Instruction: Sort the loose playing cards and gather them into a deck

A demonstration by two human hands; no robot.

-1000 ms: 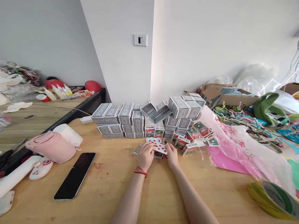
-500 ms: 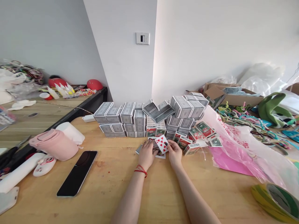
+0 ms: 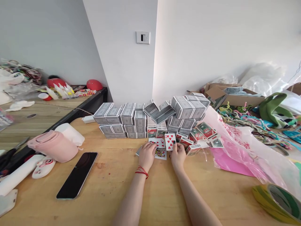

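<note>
My right hand pinches a red heart playing card and holds it upright, face toward me. My left hand rests curled on a small pile of cards lying on the wooden table; another heart card lies just beyond its fingers. A red string bracelet circles my left wrist. Behind the hands stands a wall of stacked grey-patterned card boxes, with loose red-and-green card boxes to the right.
A black phone lies at left, beside a pink pouch and a white roll. Pink plastic bags spread at right, with a tape roll near the front edge. Cardboard boxes and coloured cords lie behind.
My right hand has lifted a heart card off the pile and moved it right, turning it upright. My left hand stays on the pile.
</note>
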